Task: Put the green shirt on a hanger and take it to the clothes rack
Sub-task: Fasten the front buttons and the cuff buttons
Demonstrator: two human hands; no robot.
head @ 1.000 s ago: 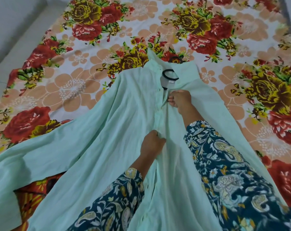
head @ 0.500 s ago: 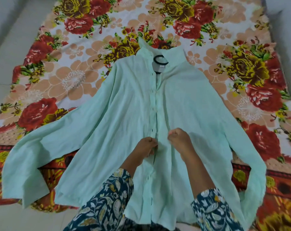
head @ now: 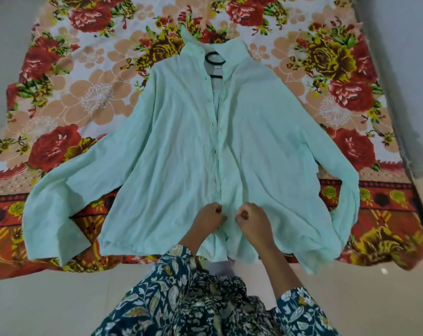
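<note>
The mint green shirt (head: 171, 151) lies flat, front up, in the middle of the frame. Its long axis runs top to bottom, with the collar at the top around a black hanger (head: 215, 59). At lower centre, the left hand (head: 209, 215) and right hand (head: 250, 218) each pinch the button placket near the hem. Beneath is a floral bedsheet (head: 89, 93) on a pale floor (head: 48, 306).

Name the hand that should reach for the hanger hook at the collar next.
Left, narrowly. The left hand and right hand both pinch the placket of the green shirt near its hem, equally far away; the hanger hook lies slightly toward the left.
</note>
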